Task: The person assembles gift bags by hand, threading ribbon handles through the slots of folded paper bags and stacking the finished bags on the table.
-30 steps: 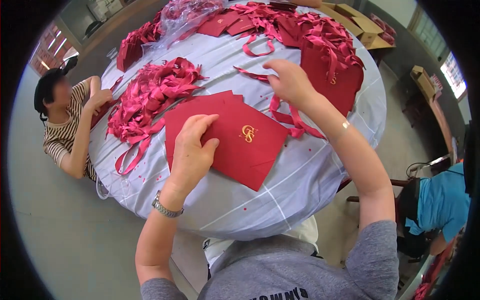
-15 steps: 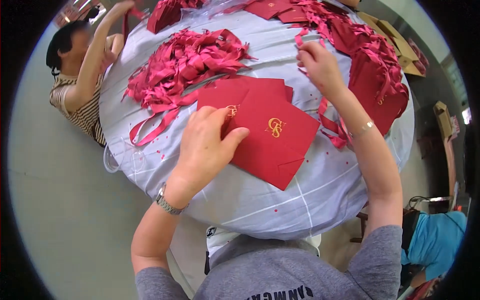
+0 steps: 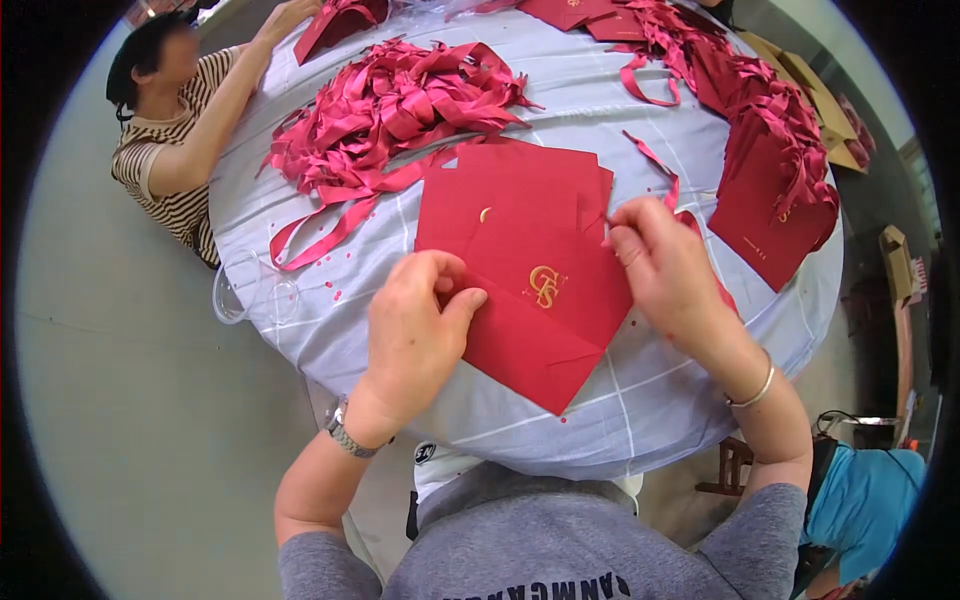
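A flat-folded red paper bag with a gold emblem lies tilted on top of several similar red bags, in front of me on the table. My left hand is closed at its left edge, thumb and curled fingers gripping the paper. At the right edge of the bag, my right hand pinches what looks like the end of a red ribbon; the tip between its fingers is very small. A length of ribbon shows beyond this hand, and more passes beside its wrist.
A heap of loose red ribbons lies at the back left. Red bags with ribbons attached are stacked along the right side. A clear plastic cup is at the table's left edge. A person in stripes works across the left side.
My right hand has come down from the far right to the bag's right edge. My left hand has shifted slightly toward me, and the top bag has turned a little and moved nearer.
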Available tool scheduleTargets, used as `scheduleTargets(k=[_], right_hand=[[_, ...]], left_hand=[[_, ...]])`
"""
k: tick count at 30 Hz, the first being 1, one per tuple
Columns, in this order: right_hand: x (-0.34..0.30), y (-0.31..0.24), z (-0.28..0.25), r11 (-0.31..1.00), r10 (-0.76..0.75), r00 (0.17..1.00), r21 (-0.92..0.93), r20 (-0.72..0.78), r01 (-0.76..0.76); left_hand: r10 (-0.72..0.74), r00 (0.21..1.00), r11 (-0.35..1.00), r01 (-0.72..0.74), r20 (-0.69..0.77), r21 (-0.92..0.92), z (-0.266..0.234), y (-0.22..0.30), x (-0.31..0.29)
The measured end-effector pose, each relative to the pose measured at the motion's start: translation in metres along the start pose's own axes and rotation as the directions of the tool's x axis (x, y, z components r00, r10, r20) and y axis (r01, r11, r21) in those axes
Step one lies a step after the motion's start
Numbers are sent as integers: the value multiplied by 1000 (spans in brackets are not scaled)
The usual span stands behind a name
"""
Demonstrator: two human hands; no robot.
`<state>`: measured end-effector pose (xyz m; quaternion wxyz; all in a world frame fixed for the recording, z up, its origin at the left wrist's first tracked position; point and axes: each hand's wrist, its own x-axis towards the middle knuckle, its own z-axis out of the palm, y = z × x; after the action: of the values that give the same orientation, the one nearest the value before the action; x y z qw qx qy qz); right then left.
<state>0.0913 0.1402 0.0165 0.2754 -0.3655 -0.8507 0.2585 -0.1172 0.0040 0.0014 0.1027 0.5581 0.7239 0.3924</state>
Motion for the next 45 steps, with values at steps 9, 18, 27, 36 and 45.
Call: scheduleTargets(k=[9, 18, 27, 36, 45], right_hand=[[16, -26, 6, 841, -533, 844, -137, -49, 523], [48, -20, 3, 958, -250, 936, 79, -250, 277], [20, -6, 19, 929, -358, 897, -5, -260, 369], [3, -12, 47, 688, -670, 739, -315, 67, 653], [0, -18, 51, 650, -682, 726, -383, 86, 656]], left_hand=[[488, 851, 843, -401, -195, 359, -21, 32, 17], [403, 915, 888, -397, 22, 233, -12, 12, 46], [381, 912, 914, -347, -151, 212, -14, 5, 50], [472, 878, 743, -442, 75, 502, -15, 14, 63], [121, 851, 992, -126, 512, -25, -7, 12, 121]])
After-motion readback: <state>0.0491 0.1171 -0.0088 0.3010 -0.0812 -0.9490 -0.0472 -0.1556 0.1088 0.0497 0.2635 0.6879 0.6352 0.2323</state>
